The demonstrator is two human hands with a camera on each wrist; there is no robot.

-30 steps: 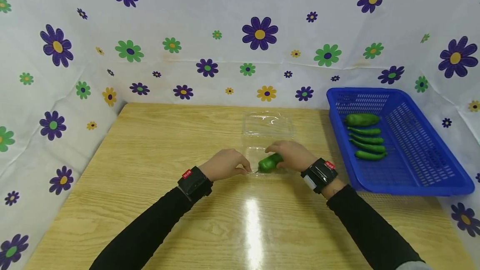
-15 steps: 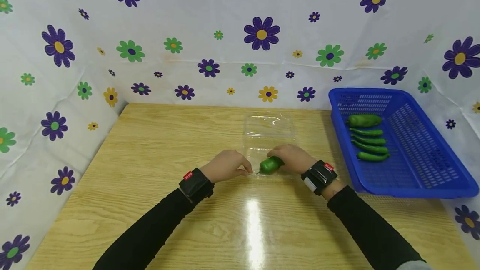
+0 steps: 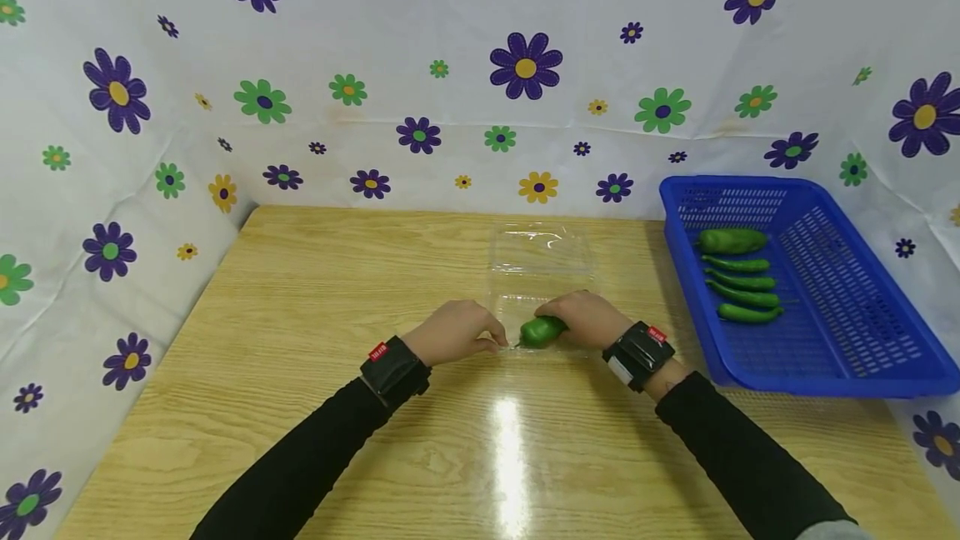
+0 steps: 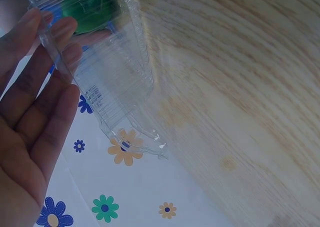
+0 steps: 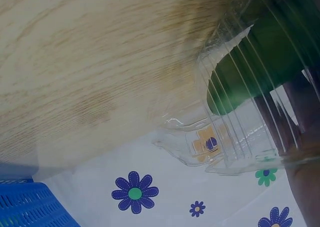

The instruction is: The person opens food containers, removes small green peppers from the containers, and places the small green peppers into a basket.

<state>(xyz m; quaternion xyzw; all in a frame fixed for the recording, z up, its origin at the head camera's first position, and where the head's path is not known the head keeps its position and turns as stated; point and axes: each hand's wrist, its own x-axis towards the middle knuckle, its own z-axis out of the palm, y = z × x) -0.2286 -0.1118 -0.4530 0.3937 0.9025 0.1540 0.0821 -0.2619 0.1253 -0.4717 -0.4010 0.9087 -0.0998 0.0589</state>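
A clear plastic clamshell box (image 3: 542,250) lies unfolded on the table, its lid at the back and its tray nearer the person. The left hand (image 3: 459,333) pinches the tray's front left rim between thumb and fingers; the left wrist view shows these fingers (image 4: 62,32) along the clear edge. Over the tray, the right hand (image 3: 588,319) grips a green pepper (image 3: 540,332), its thin stem pointing left. Through the clear ribbed wall, the right wrist view shows the pepper (image 5: 250,62) inside the tray. Part of the pepper is hidden under the right hand.
To the right stands a blue perforated basket (image 3: 840,357). A large green pepper (image 3: 731,241) and several slim green chillies (image 3: 741,283) lie along its left side. A flowered white cloth (image 3: 337,40) hangs behind and beside the wooden table (image 3: 322,273).
The right hand and the pepper have shifted slightly toward the person, down into the tray. The left hand keeps its pinch on the rim. The head view has drifted slightly.
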